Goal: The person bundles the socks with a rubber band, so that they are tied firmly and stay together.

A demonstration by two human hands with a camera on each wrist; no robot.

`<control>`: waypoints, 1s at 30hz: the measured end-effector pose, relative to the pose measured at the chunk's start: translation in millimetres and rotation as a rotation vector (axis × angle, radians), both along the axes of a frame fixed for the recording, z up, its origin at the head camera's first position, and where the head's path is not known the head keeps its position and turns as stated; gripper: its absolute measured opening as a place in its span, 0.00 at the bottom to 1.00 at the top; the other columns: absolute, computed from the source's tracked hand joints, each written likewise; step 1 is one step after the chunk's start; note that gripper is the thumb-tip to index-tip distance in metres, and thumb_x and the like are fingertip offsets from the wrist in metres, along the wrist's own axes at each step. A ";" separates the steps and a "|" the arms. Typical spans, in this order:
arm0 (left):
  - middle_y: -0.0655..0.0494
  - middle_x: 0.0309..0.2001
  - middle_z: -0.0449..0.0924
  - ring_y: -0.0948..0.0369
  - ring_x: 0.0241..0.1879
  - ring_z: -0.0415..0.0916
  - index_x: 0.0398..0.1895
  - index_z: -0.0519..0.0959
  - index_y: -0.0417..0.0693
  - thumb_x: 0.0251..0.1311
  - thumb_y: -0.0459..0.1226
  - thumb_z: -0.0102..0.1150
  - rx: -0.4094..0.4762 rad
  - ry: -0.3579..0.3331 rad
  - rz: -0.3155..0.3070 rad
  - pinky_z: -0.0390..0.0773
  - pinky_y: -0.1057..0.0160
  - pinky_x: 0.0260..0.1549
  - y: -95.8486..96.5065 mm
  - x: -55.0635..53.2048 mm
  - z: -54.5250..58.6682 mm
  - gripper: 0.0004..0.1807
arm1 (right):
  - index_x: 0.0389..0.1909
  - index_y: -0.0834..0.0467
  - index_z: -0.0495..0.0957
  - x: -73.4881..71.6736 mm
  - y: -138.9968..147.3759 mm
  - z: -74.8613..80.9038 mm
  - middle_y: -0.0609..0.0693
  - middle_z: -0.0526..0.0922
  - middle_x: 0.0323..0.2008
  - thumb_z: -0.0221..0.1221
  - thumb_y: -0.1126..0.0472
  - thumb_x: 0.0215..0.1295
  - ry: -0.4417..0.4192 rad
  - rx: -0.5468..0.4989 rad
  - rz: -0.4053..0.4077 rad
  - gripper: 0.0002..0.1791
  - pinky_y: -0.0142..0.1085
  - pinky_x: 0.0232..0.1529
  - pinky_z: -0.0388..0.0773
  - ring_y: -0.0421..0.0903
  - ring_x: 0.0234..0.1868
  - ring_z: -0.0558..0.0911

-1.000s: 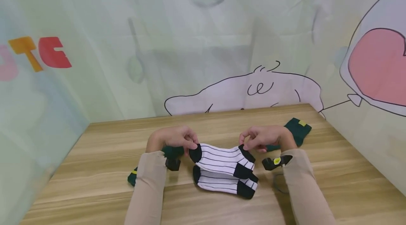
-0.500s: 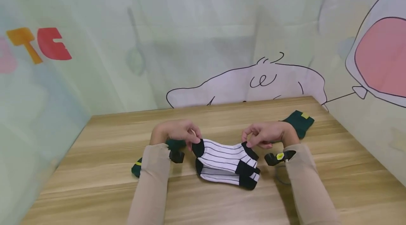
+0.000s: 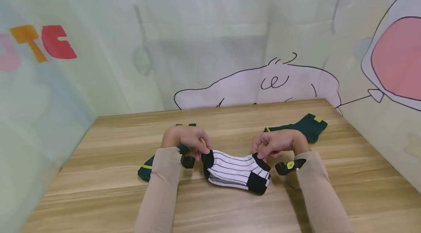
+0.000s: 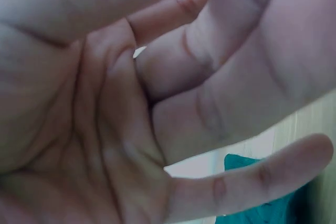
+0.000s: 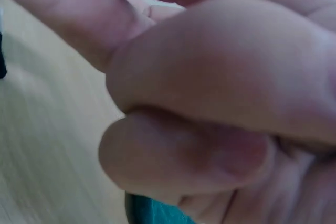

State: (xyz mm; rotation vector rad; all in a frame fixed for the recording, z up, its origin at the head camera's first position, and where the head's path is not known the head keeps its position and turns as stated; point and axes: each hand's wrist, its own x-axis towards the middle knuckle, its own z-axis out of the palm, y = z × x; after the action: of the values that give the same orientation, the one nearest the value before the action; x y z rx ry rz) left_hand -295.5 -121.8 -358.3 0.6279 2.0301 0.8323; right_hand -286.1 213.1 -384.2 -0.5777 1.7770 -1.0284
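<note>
Between my hands in the head view is a white sock [image 3: 233,163] with thin dark stripes and black heel, toe and cuff. My left hand [image 3: 190,140] pinches its black left end, and my right hand [image 3: 277,142] pinches the black cuff at its right. A matching striped sock [image 3: 227,184] lies beneath, mostly covered, with only its lower edge showing. The wrist views are filled by curled fingers, and the pinched fabric is hidden there.
A dark green sock [image 3: 310,128] with a yellow patch lies behind my right hand. Another green sock [image 3: 144,172] with a yellow stripe lies partly hidden under my left forearm. The wooden table [image 3: 98,203] ends at a printed curtain [image 3: 115,61].
The upper striped sock has come down onto the matching one, so their edges nearly line up. Both hands still pinch its ends. The head view has tilted slightly downward.
</note>
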 end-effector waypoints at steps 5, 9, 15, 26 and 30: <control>0.49 0.33 0.83 0.60 0.25 0.80 0.42 0.83 0.39 0.67 0.32 0.61 -0.020 -0.025 0.011 0.81 0.65 0.35 6.4 -0.6 -1.5 0.06 | 0.41 0.62 0.75 2.4 3.1 -3.0 0.52 0.82 0.27 0.60 0.67 0.68 -0.020 0.026 -0.007 0.05 0.27 0.17 0.61 0.36 0.11 0.62; 0.49 0.33 0.83 0.60 0.25 0.80 0.41 0.84 0.39 0.67 0.32 0.61 -0.051 -0.029 0.018 0.81 0.65 0.34 11.4 -0.4 -0.1 0.05 | 0.41 0.62 0.75 4.8 4.9 -3.1 0.53 0.83 0.27 0.61 0.67 0.66 -0.006 0.052 -0.025 0.05 0.28 0.18 0.62 0.37 0.12 0.63; 0.49 0.33 0.84 0.61 0.25 0.81 0.41 0.84 0.38 0.67 0.31 0.61 -0.105 -0.049 0.019 0.82 0.64 0.36 11.1 -2.3 0.3 0.05 | 0.42 0.62 0.77 3.7 -1.2 -0.8 0.50 0.83 0.27 0.62 0.66 0.66 0.019 0.094 0.008 0.06 0.28 0.19 0.64 0.37 0.13 0.65; 0.51 0.36 0.84 0.60 0.30 0.81 0.41 0.85 0.41 0.65 0.33 0.64 -0.166 -0.024 0.066 0.81 0.63 0.36 9.5 -0.6 -2.7 0.05 | 0.40 0.57 0.78 0.4 -10.7 -3.4 0.45 0.74 0.26 0.64 0.64 0.64 0.059 0.144 -0.005 0.06 0.31 0.24 0.63 0.40 0.21 0.68; 0.54 0.36 0.85 0.60 0.34 0.81 0.41 0.86 0.45 0.65 0.36 0.64 -0.218 0.040 0.037 0.79 0.60 0.38 10.6 -0.6 -3.9 0.05 | 0.41 0.57 0.79 0.5 -12.2 -4.3 0.45 0.74 0.27 0.65 0.61 0.64 0.079 0.144 -0.013 0.07 0.32 0.25 0.64 0.42 0.24 0.68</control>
State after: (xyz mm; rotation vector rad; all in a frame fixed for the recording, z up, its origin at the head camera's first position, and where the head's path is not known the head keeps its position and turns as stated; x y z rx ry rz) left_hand -296.1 -111.2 -362.2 0.4884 2.1382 0.6124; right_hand -285.6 200.9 -388.5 -0.5235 1.9086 -0.8880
